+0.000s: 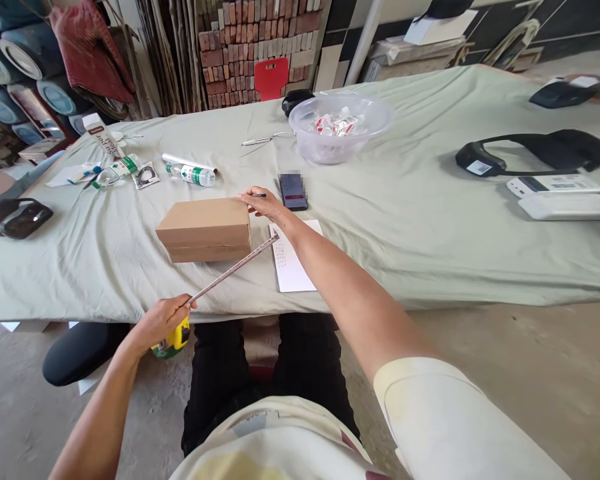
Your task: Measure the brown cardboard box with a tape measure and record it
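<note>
My left hand (163, 320) is closed around a yellow-and-green tape measure (173, 339) just off the table's front edge. Its blade (233, 269) is pulled out and slants up to the right, ending over a white sheet of paper (297, 267) with small handwriting. A closed brown cardboard box (205, 230) lies behind the blade. At the box's far right corner is my right hand (261, 202), fingers touching the box, with a dark pen (259, 195) held in them. A phone (293, 191) lies just beyond that hand.
A clear plastic basin (325, 143) with wrapped items stands at the back. Water bottles (193, 173) and a white carton (103, 135) lie at the left. Black headsets (17, 218) rest at the left and right, near white boxes (563, 193). A light green cloth covers the table (405, 233).
</note>
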`<state>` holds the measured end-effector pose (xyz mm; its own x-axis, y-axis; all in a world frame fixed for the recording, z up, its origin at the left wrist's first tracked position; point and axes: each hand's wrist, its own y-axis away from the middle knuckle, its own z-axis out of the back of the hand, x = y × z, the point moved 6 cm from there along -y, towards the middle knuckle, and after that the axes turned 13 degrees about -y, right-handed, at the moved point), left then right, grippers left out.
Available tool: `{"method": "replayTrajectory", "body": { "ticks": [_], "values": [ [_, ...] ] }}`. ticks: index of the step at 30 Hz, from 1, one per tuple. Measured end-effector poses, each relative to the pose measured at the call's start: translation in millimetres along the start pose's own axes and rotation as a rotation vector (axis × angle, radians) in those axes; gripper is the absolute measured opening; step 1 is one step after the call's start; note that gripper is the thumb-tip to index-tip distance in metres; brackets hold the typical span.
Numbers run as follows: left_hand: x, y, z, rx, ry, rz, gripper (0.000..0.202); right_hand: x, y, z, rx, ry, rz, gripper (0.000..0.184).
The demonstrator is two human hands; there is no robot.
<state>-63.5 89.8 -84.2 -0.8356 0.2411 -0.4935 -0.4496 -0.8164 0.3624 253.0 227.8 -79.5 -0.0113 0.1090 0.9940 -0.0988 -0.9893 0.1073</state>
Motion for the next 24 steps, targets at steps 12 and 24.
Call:
{"method": "replayTrajectory", "body": {
  "ticks": [12,24],
  "values": [
    [29.7,-35.9,52.8,0.130,-0.546,-0.098,0.049,-2.2,22.3,-3.1,0.028,0.082,0.103,0.033],
    [17.8,-47.0,68.5,0.075,-0.706,-0.107,0.078,-8.2,19.6,17.2,-0.036,0.171,0.274,0.029]
  ]
}}
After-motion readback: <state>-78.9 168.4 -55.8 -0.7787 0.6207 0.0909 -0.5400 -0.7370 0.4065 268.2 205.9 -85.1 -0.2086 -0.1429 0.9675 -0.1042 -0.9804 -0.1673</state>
